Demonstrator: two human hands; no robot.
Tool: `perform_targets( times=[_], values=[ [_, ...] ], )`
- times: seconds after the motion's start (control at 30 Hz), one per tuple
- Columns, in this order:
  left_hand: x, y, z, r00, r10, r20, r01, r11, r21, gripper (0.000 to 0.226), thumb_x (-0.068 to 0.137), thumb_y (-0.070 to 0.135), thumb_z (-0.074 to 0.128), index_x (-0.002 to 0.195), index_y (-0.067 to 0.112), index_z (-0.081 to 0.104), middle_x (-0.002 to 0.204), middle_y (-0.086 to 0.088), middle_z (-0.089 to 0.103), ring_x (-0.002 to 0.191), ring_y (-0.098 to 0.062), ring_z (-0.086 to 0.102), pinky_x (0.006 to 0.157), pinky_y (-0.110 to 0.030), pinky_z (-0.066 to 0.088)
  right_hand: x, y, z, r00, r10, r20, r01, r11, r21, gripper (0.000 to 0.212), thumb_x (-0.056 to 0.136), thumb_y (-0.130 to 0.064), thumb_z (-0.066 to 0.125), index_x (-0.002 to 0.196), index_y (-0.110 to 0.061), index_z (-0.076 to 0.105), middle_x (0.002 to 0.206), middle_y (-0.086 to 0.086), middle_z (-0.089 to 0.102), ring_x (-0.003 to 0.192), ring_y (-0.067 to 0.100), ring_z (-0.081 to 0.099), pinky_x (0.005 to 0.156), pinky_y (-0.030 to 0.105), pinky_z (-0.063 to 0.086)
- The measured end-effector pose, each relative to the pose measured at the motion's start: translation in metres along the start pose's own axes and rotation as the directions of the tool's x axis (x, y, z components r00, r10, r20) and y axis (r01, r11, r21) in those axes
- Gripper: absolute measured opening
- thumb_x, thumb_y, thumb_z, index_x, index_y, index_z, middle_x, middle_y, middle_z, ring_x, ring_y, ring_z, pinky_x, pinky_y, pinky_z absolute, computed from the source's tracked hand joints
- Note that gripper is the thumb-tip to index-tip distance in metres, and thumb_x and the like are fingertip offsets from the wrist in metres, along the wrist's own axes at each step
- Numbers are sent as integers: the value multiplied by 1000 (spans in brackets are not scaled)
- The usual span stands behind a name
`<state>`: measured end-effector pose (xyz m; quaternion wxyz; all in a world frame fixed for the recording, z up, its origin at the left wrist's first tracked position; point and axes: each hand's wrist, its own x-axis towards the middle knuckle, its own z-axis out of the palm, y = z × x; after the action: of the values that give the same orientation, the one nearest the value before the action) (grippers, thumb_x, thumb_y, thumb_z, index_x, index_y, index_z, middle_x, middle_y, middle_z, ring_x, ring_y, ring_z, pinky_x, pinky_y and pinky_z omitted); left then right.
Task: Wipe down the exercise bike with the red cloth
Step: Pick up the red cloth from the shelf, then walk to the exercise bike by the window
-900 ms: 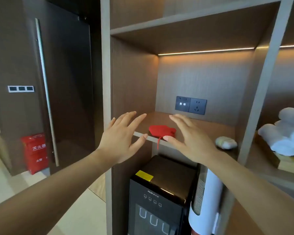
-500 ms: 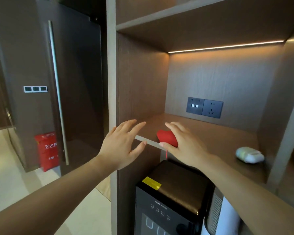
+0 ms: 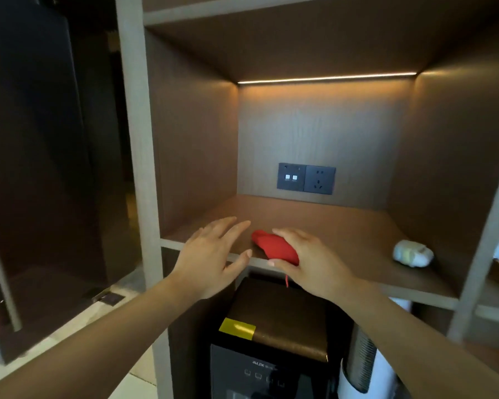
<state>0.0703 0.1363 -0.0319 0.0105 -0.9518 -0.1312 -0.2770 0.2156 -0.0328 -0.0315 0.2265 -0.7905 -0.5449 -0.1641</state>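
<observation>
The red cloth point(image 3: 274, 247) lies bunched near the front edge of a wooden shelf point(image 3: 343, 226), with a red thread hanging over the edge. My right hand point(image 3: 308, 260) is closed around the cloth from the right, thumb under its near side and fingers over the top. My left hand point(image 3: 213, 254) hovers just left of the cloth with fingers spread, holding nothing. No exercise bike is in view.
A small white object point(image 3: 412, 253) lies on the shelf's right side. Sockets point(image 3: 306, 178) are on the back wall. A black water dispenser point(image 3: 274, 341) stands below the shelf, with a cup holder point(image 3: 357, 367) beside it. A dark door point(image 3: 35, 168) is on the left.
The view has moved closer to the shelf. My right hand went from reaching for the red cloth to closing around it. My left hand stays open beside it.
</observation>
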Motion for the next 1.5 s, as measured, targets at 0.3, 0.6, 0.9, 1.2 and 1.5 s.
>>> perform_targets(
  times=[0.3, 0.6, 0.9, 1.2, 1.5],
  values=[
    [-6, -25, 27, 981, 185, 62, -184, 983, -23, 66, 88, 65, 14, 146, 37, 28, 150, 10, 35, 138, -9, 29, 116, -33, 14, -14, -10, 4, 991, 97, -88, -101, 994, -47, 62, 84, -59, 51, 138, -34, 33, 141, -9, 42, 121, 12, 43, 89, 20, 32],
    [-26, -14, 13, 996, 41, 75, -38, 998, -40, 62, 88, 66, 21, 145, 41, 25, 152, 9, 32, 140, -13, 28, 116, -39, 16, -3, -11, -5, 1000, 9, -22, -9, 1000, -13, 60, 84, -50, 61, 137, -30, 41, 134, -7, 51, 116, 14, 49, 89, 22, 37],
    [-105, 34, -16, 970, -243, 3, 243, 970, -3, 62, 89, 67, 22, 144, 40, 28, 149, 7, 38, 135, -17, 37, 110, -40, 31, -48, -29, -13, 972, -231, -52, 235, 965, 119, 58, 80, -52, 61, 132, -28, 47, 131, -7, 53, 112, 14, 51, 89, 26, 42],
    [-301, 78, -44, 753, -656, 61, 653, 755, 61, 62, 89, 65, 22, 143, 38, 32, 150, 9, 37, 135, -15, 37, 108, -35, 34, -123, -118, 73, 903, -376, 210, 200, 798, 569, 43, 81, -46, 64, 120, -28, 57, 117, -11, 62, 103, 5, 57, 88, 23, 48],
    [-492, 95, -62, 453, -878, 155, 867, 474, 151, 62, 90, 63, 20, 146, 39, 25, 151, 10, 33, 137, -11, 31, 111, -28, 26, -242, -263, 168, 665, -616, 421, 191, 686, 702, 44, 83, -49, 62, 122, -34, 50, 118, -20, 56, 101, 0, 52, 84, 6, 32]
  ],
)
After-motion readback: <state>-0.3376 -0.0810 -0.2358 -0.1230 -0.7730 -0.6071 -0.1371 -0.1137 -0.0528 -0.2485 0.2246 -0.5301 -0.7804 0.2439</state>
